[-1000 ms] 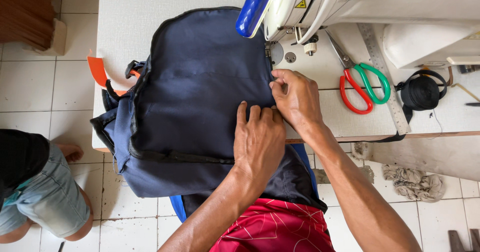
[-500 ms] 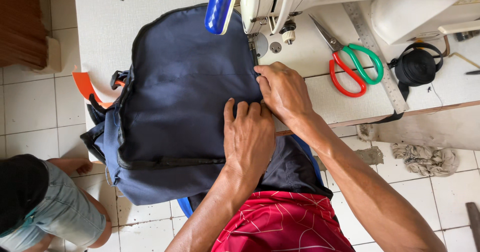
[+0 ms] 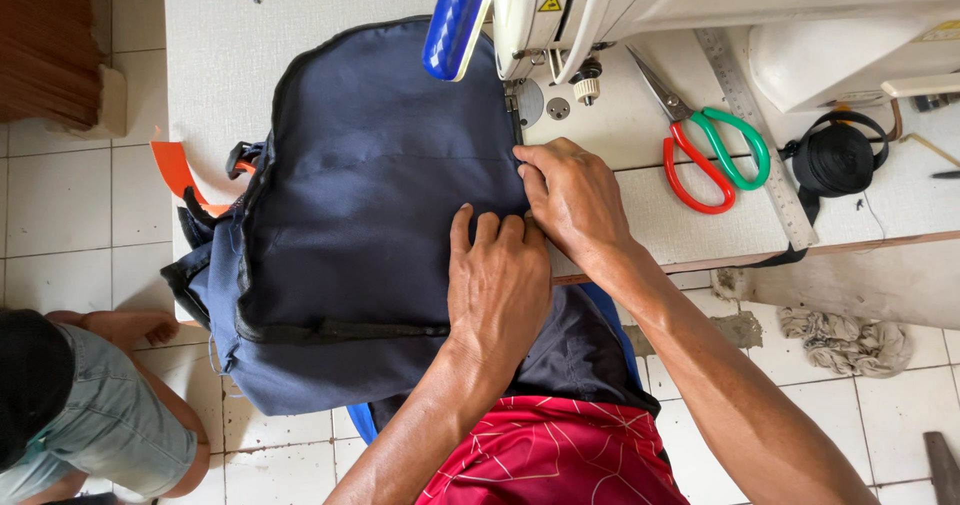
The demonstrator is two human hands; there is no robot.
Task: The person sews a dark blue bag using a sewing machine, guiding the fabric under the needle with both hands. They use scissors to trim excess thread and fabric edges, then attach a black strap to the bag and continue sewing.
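Left hand: my left hand (image 3: 497, 285) lies flat and open, palm down, on the navy backpack (image 3: 370, 215); it grips nothing, it only presses the cloth to the table (image 3: 230, 55) so the panel lies smooth.
Right hand: my right hand (image 3: 570, 197) rests at the bag's right edge, fingers curled down onto the seam line; I read it as pinching and steering the edge rather than closing around anything.
Backpack: it lies spread over the front of the table, its right edge drawn up to the needle area (image 3: 518, 100) of the white sewing machine (image 3: 700, 15), its lower part hanging off the table's edge toward my lap.
Why so placed: I judge that one hand is flat and the other at the edge so that the fabric stays taut and straight where it meets the needle.
Hands together: the two hands touch, left fingertips against the right hand's side.
Scissors: the red and green scissors (image 3: 712, 150) lie to the right of the machine, beside a metal ruler (image 3: 755, 125), within reach but clear of the cloth.
Webbing: a black roll of strap (image 3: 838, 157) sits further right.
Floor: another person (image 3: 90, 415) crouches on the tiles at lower left, apart from my hands.
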